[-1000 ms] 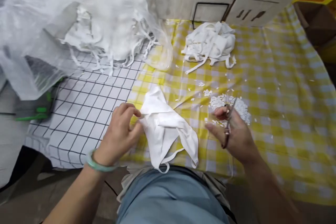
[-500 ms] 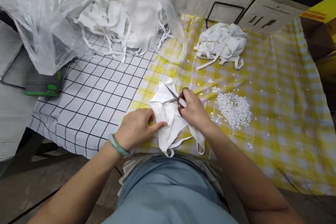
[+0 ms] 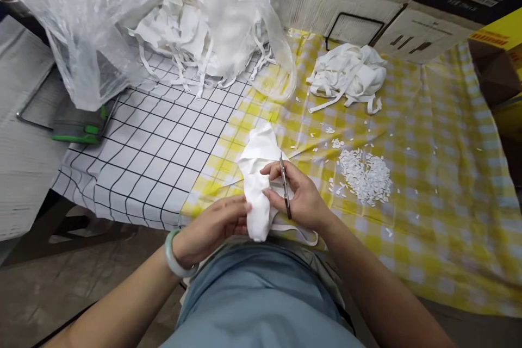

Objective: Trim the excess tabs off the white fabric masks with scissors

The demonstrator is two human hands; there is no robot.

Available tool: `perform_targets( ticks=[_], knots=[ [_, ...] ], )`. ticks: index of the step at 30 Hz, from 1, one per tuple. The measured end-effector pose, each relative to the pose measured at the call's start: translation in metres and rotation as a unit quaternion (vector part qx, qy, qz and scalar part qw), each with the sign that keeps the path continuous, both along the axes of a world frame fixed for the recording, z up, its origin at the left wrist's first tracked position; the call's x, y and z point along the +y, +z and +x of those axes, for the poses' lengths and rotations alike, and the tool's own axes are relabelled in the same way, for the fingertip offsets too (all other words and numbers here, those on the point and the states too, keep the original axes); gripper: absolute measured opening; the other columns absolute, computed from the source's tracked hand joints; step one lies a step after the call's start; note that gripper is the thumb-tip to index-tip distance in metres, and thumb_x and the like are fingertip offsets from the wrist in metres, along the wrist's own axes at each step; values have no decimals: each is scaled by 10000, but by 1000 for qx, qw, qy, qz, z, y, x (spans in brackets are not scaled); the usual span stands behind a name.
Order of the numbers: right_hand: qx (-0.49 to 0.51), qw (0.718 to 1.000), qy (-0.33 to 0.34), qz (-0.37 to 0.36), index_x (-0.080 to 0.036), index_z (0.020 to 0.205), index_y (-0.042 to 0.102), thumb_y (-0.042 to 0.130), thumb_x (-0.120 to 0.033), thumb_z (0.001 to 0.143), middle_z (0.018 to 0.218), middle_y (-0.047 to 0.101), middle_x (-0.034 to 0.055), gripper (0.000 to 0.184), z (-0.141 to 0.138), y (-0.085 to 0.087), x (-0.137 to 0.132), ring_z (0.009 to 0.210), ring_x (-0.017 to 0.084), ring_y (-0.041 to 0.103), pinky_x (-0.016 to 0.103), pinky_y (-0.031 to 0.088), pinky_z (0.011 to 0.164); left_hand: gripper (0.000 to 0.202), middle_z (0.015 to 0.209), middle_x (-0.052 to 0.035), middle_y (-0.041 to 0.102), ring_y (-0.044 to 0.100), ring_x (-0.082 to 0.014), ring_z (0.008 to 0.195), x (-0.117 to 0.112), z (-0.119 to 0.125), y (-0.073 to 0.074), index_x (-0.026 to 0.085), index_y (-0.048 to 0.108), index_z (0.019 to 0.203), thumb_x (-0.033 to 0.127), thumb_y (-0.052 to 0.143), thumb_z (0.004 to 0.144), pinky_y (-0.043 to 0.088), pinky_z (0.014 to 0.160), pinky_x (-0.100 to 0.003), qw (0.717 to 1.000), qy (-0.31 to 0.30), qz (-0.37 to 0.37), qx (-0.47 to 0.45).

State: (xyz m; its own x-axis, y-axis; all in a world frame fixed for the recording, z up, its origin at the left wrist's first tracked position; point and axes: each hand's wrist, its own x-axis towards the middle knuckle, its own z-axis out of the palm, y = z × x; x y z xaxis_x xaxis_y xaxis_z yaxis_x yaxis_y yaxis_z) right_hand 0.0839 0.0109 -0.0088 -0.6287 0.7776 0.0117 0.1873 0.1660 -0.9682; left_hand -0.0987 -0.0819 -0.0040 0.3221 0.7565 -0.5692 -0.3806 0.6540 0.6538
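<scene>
A white fabric piece (image 3: 259, 174) with thin straps lies folded at the near edge of the yellow checked cloth (image 3: 428, 217). My left hand (image 3: 216, 228), with a pale green bangle on the wrist, pinches the cloth's lower left edge. My right hand (image 3: 296, 196) grips small scissors (image 3: 284, 185) in its palm, blades closed and pointing away from me, while its fingertips press on the fabric piece.
A heap of small white cuttings (image 3: 364, 175) lies right of my hands. A pile of white fabric pieces (image 3: 350, 76) sits further back. A clear plastic bag (image 3: 155, 16) full of such pieces lies at the back left on black-gridded cloth (image 3: 163, 147). Cardboard boxes (image 3: 399, 16) stand behind.
My right hand came from the cuttings heap to the fabric piece, and now holds the scissors closed in the palm. The fabric piece has been folded narrower and pulled closer to me.
</scene>
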Motion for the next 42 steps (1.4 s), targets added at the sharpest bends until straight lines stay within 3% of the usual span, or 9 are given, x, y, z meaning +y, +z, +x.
perform_targets(
  ticks=[4, 10, 13, 17, 22, 26, 30, 35, 42],
  knots=[
    [-13, 997, 75, 19, -230, 991, 536, 663, -191, 783, 1180, 629, 65, 246, 6, 6, -9, 1118, 217, 590, 365, 454, 988, 193, 780, -27, 609, 557, -139, 704, -21, 4, 13, 168, 672, 847, 356, 644, 879, 478, 700, -265, 992, -94, 68, 58],
    [-41, 996, 84, -16, -194, 836, 596, 640, -181, 734, 841, 615, 12, 112, -7, -3, -2, 809, 158, 593, 283, 484, 778, 236, 791, -30, 607, 597, -188, 795, 5, -17, 14, 202, 592, 857, 395, 493, 950, 500, 772, -330, 943, 36, 193, 269],
    [-4, 997, 27, -76, -183, 782, 561, 647, -227, 727, 747, 571, -22, 111, -16, -12, 14, 666, 111, 528, 243, 447, 670, 156, 777, -29, 566, 543, -198, 710, 26, -44, 0, 205, 542, 971, 350, 515, 919, 474, 700, -364, 819, 94, 211, 526],
    [10, 998, -24, -64, -186, 770, 547, 659, -259, 710, 733, 552, -37, 146, -20, -22, 27, 664, 103, 509, 241, 433, 672, 171, 1133, -149, 534, 485, -313, 1121, 16, -56, -8, 184, 565, 1018, 235, 547, 855, 367, 992, -496, 606, 143, 342, 704],
    [2, 997, -35, -63, -193, 777, 540, 667, -277, 712, 735, 557, -39, 165, -21, -34, 30, 663, 107, 516, 248, 440, 682, 193, 1072, -110, 585, 524, -291, 1030, -32, -24, -14, 195, 564, 989, 250, 624, 814, 420, 900, -452, 642, -113, 440, 617],
    [-3, 998, -22, -54, -197, 823, 567, 679, -298, 759, 797, 596, -11, 164, -16, -26, 22, 743, 136, 576, 274, 473, 750, 131, 1015, -98, 617, 539, -263, 985, -35, -13, -14, 199, 574, 923, 105, 530, 843, 413, 901, -435, 640, -77, 465, 607],
    [20, 998, 53, -17, -213, 996, 616, 765, -338, 748, 1068, 643, 53, 316, -7, 0, 0, 1057, 205, 601, 338, 456, 960, 77, 888, -54, 602, 556, -197, 854, -19, -13, 3, 196, 539, 887, 126, 512, 869, 458, 779, -323, 766, -11, 414, 492],
    [-49, 996, 65, 25, -193, 927, 632, 675, -207, 752, 876, 626, 20, 181, -8, 9, -17, 828, 163, 600, 273, 482, 774, 80, 813, -15, 563, 525, -153, 758, -8, -14, 16, 183, 564, 874, 248, 529, 905, 445, 683, -258, 883, 3, 291, 367],
    [-70, 997, 30, 19, -189, 796, 590, 604, -171, 738, 785, 601, 1, 62, 0, -8, -10, 729, 138, 575, 245, 464, 691, 245, 810, -9, 561, 482, -141, 675, -21, -29, 12, 186, 598, 994, 408, 530, 918, 398, 595, -242, 874, -99, 231, 415]
  ],
)
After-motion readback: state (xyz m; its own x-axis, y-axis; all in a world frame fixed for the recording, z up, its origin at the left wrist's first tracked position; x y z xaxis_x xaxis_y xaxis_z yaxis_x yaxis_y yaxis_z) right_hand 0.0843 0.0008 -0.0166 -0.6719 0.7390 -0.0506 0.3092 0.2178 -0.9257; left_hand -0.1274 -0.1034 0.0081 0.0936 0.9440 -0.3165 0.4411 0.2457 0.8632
